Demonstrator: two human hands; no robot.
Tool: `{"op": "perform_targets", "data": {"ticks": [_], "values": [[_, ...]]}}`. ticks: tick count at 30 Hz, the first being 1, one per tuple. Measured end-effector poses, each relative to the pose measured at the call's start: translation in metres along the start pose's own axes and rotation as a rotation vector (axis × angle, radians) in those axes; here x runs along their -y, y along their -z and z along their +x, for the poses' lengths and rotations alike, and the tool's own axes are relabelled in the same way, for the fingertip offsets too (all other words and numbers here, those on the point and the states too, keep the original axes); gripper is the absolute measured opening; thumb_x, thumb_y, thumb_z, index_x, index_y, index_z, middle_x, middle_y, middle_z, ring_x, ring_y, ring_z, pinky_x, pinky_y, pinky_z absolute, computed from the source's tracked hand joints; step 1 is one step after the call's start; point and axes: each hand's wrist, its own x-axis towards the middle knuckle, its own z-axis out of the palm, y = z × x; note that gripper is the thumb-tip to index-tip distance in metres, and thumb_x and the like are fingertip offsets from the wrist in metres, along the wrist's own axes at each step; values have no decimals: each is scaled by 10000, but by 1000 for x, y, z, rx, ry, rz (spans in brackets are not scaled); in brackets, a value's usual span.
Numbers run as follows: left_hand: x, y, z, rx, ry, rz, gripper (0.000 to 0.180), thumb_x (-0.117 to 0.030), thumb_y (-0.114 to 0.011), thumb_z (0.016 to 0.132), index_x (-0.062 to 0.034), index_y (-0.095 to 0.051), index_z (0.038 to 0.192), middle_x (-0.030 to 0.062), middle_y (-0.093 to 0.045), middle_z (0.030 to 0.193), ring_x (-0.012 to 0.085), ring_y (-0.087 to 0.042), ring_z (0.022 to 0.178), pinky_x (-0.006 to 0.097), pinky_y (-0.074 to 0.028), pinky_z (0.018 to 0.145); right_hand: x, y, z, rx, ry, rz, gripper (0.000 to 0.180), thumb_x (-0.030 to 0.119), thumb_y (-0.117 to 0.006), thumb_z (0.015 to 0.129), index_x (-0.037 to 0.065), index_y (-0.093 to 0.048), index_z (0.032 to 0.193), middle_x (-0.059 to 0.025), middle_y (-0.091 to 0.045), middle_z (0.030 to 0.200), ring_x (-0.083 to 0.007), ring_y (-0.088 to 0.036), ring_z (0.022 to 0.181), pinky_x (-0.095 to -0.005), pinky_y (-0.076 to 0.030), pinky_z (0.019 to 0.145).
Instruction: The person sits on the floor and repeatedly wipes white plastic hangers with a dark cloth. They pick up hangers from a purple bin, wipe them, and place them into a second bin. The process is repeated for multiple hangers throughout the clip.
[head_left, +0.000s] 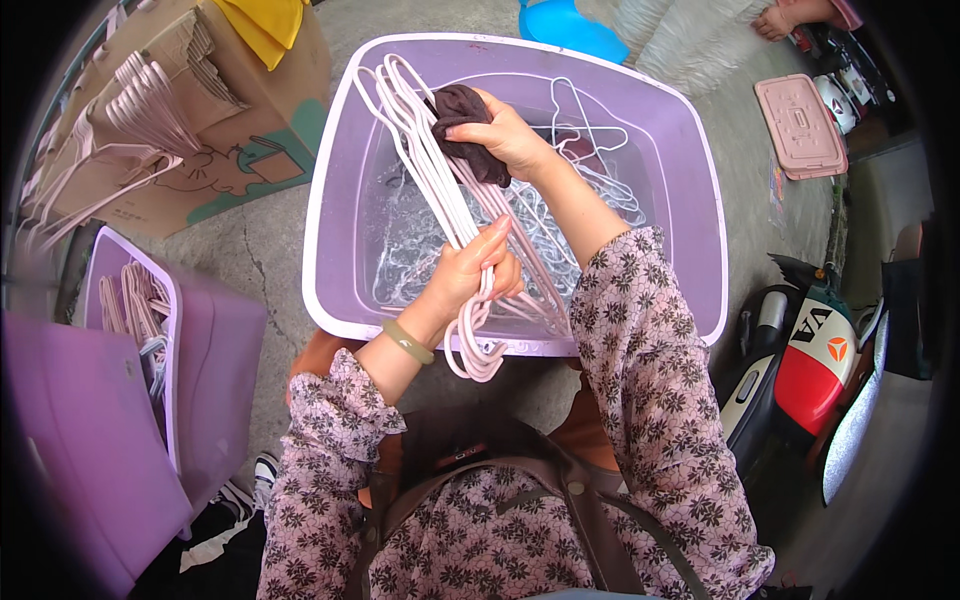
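Observation:
A bundle of pale pink clothes hangers (pixel 432 165) slants over a large purple tub (pixel 336 215). My left hand (pixel 470 270) is closed round the bundle near its hooks, which hang over the tub's near rim. Against the hangers' right side, my right hand (pixel 505 140) presses a dark brown cloth (pixel 460 118), fingers partly hidden by it. Below, many more hangers (pixel 420 250) lie in the water in the tub. One light hanger (pixel 588 125) leans up near the tub's far right side.
On the left stand a cardboard box (pixel 240 150) with pink hangers hung on it and a purple bin (pixel 210 350) holding hangers. A blue plastic thing (pixel 575 35) and a pink lid (pixel 800 125) lie beyond. At right is a red-and-white machine (pixel 815 380). Another person's hand (pixel 775 22) shows at top right.

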Motion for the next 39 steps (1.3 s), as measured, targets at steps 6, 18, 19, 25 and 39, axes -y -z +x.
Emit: {"op": "perform_targets", "data": {"ticks": [6,18,19,25,39], "values": [[-11,12,0,-203,-89,34,448,-390,-465,955,-123,-367,609,61,-419,458,153,-416,398,293,-394,443,-45,14,-33,25,-193,-86,458,92,-637,798,22,-475,1221,-56,-587,1091,-135,-557,991,-282,-447,874],[-38,26,0,-227,-121,274,393,-290,-388,990,-12,-431,1264,112,-635,980,104,-615,698,226,-527,613,-193,78,-117,325,-260,-614,450,255,-640,790,143,-547,1215,-122,-511,1265,-281,-467,1185,-381,-402,967],[-33,35,3,-192,-127,281,389,-275,-412,983,8,-444,1249,125,-640,981,106,-617,695,225,-521,609,-176,78,-115,320,-287,-704,437,190,-632,801,116,-534,1219,-123,-529,1238,-262,-489,1158,-367,-397,972],[-31,28,0,-214,-169,292,482,-147,-454,962,-46,-226,1374,168,-631,991,147,-628,690,251,-521,596,-69,52,-117,-215,-266,31,429,42,-587,859,53,-441,1262,-58,-563,1156,-153,-552,1051,-305,-446,907],[3,-2,3,-177,-183,713,611,-59,-441,919,-77,-110,1432,46,-489,675,120,-489,558,284,-431,522,69,-60,-40,-488,815,-999,317,63,-674,663,115,-648,974,-169,-487,1125,-357,-460,1061,-409,-389,921]]}}
